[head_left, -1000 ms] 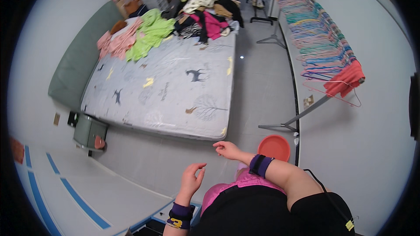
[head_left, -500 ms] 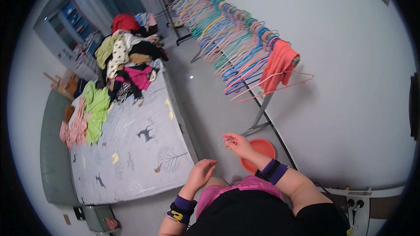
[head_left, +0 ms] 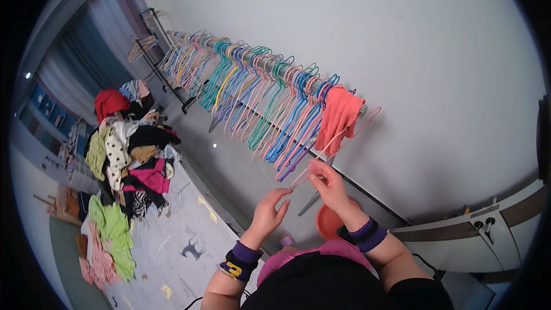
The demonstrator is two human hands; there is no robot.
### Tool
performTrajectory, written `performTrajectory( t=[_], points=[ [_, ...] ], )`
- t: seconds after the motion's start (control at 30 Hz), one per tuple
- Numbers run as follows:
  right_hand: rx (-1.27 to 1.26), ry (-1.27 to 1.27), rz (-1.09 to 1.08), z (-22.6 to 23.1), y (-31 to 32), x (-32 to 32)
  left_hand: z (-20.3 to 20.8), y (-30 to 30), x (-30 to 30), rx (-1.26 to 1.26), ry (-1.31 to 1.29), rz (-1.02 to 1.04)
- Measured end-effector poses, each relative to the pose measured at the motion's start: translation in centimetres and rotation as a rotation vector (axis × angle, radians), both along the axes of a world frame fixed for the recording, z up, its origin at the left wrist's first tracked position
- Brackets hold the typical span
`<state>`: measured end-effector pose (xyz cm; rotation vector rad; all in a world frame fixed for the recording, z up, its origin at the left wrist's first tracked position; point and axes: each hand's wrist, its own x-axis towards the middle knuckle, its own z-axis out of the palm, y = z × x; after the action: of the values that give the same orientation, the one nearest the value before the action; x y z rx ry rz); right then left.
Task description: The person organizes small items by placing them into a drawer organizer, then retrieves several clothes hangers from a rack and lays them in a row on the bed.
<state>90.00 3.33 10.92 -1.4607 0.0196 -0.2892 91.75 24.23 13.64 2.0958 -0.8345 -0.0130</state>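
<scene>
My left hand (head_left: 268, 213) is raised in front of me, its fingers stretched out and the thumb apart. Its fingertips come close to the near end of a pink hanger (head_left: 298, 179); whether they touch cannot be made out. My right hand (head_left: 330, 188) is beside the same hanger, fingers slightly bent and spread, with no firm grip showing. The hanger hangs askew at the near end of the rail, by a coral-red cloth (head_left: 340, 116) draped there. Purple and blue hangers (head_left: 287, 172) hang just beyond it.
Many coloured hangers fill the long metal rail (head_left: 252, 57) along the wall. At left, a heap of clothes (head_left: 132, 143) and a green garment (head_left: 112, 229) lie on the bed (head_left: 172, 247). A red basin (head_left: 328, 224) stands on the floor, near a white cabinet (head_left: 459, 241) at right.
My view has swung so that the rack and bed appear further left and the cabinet shows more. Both hands are now close to the pink hanger at the rack's near end.
</scene>
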Motion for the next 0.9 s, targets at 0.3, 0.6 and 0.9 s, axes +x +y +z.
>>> performTrajectory(
  t=[0.3,0.6,0.9],
  points=[
    [-0.193,-0.085,-0.365,2.4,3.5,7.2,1.7,-2.3,13.5,-0.177,-0.201,-0.072],
    [-0.133,-0.045,-0.449,2.9,3.2,11.4,1.4,-7.0,19.0,-0.157,-0.164,-0.141],
    [0.37,0.006,-0.243,3.7,1.1,13.9,1.9,-8.5,18.8,-0.025,0.015,-0.096]
  ],
)
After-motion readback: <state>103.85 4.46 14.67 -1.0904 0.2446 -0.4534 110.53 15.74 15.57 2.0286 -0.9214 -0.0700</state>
